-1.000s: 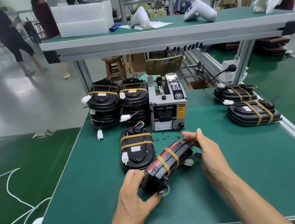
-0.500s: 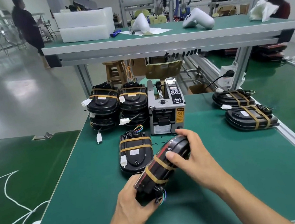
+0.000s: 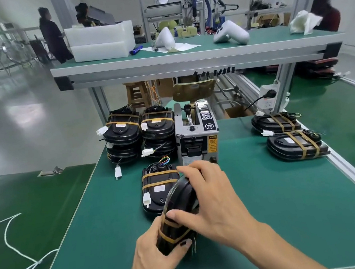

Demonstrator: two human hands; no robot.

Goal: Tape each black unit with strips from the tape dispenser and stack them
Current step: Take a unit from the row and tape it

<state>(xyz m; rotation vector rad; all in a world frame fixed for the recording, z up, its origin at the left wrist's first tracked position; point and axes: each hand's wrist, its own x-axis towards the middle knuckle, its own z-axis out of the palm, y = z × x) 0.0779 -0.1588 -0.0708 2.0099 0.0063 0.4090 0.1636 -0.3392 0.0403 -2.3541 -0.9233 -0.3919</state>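
Note:
A black unit [image 3: 177, 207] with two brown tape bands stands on edge above the green table, held between both hands. My left hand [image 3: 153, 258] grips its near lower end. My right hand [image 3: 211, 200] curls over its top and right side, thumb pressing on a tape band. Just behind it lies a flat taped unit [image 3: 159, 188] with a white connector. The grey tape dispenser [image 3: 197, 138] stands behind that. Two stacks of taped units [image 3: 139, 132] stand left of the dispenser. Two more taped units [image 3: 293, 140] lie at the right edge.
An upper shelf [image 3: 195, 58] overhangs the back of the table and carries white foam boxes and white housings. A power strip [image 3: 268, 96] hangs on the right post. White cables [image 3: 11, 244] trail over the left table. People stand far back left.
The held unit has turned from lying slantwise to standing on edge. My right hand has slid from its far end onto its top and side. The view has shifted closer.

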